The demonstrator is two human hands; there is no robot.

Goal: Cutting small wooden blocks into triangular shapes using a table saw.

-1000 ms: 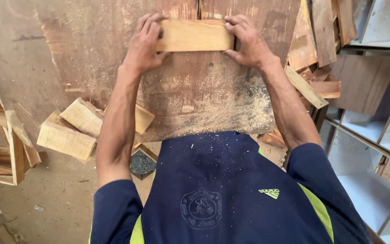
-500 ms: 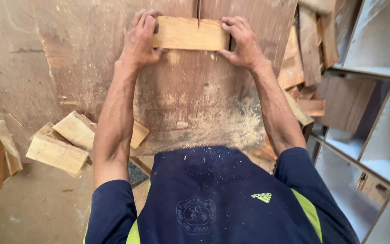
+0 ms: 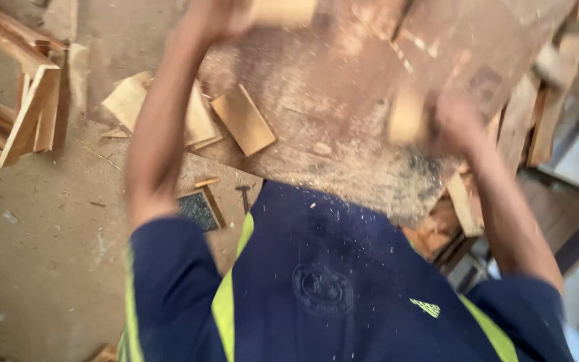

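Wood pieces, pale and blurred, sit one in each hand over the sawdust-strewn counter (image 3: 343, 134). One wooden piece (image 3: 281, 11) is at the top edge of the view, with the left hand (image 3: 216, 15) against its left end; whether those fingers clamp it, I cannot tell. A smaller block (image 3: 407, 117) lies lower and to the right, just beside the right hand (image 3: 457, 121), whose fingers seem closed on it. An offcut (image 3: 242, 121) rests at the counter's left edge above the dusty floor (image 3: 35, 234).
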